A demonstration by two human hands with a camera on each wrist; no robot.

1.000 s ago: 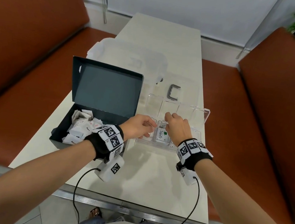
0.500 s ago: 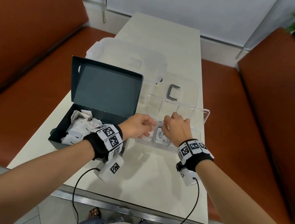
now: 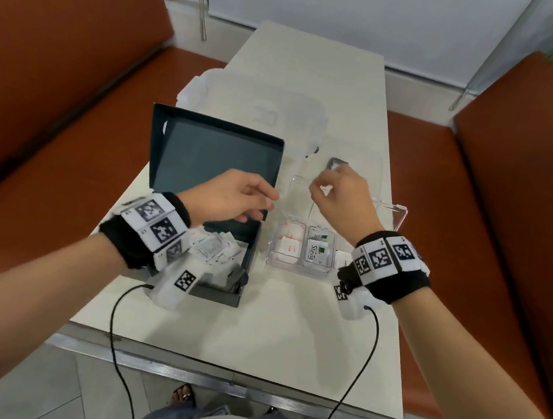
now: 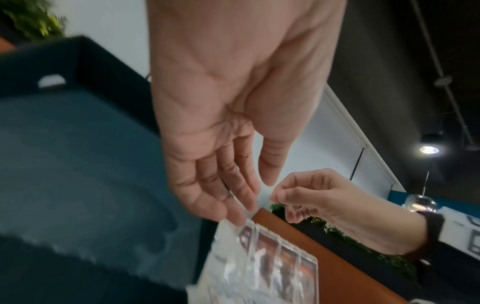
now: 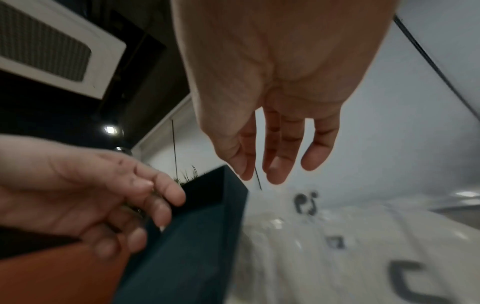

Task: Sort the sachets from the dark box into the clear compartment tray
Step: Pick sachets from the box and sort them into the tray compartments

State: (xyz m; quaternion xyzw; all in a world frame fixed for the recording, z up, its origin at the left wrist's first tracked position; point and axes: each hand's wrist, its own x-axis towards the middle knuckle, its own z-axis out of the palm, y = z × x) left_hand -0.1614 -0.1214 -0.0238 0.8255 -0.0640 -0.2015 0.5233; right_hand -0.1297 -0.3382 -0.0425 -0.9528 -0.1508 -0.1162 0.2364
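So both hands are up off the tabletop [image 3: 274, 340] here. The left hand [image 3: 231, 197] hovers in front of the box's [image 3: 245, 285] raised lid [image 3: 214, 164], fingers loosely spread and holding nothing. The right hand [image 3: 341, 199] floats over the far half of the tray [image 3: 299, 267], fingers relaxed and hanging down in the wrist view, also holding nothing as far as the pictures show.

The box sits at the left edge of the tabletop, its near left corner hidden under the left wrist. The tray is just right of it, with a narrow strip of bare top between them. The tray's clear lid [image 3: 395, 216] stands open on the far right side, close to the tabletop's right edge. There's plenty of bare top on the near side of both, and more at the far end past a clear plastic bag [image 3: 256, 103] that lies behind the box. A small dark bracket-shaped thing [image 3: 337, 164] peeks out beyond the right hand.

Count-wise: two near compartments are filled. The left one holds two white sachets with red print [image 3: 290, 242], the right one two Stevia sachets [image 3: 319, 248]. The box has a loose pile of sachets [image 3: 215, 247], too jumbled and blurry to count. One box, one tray, two hands.
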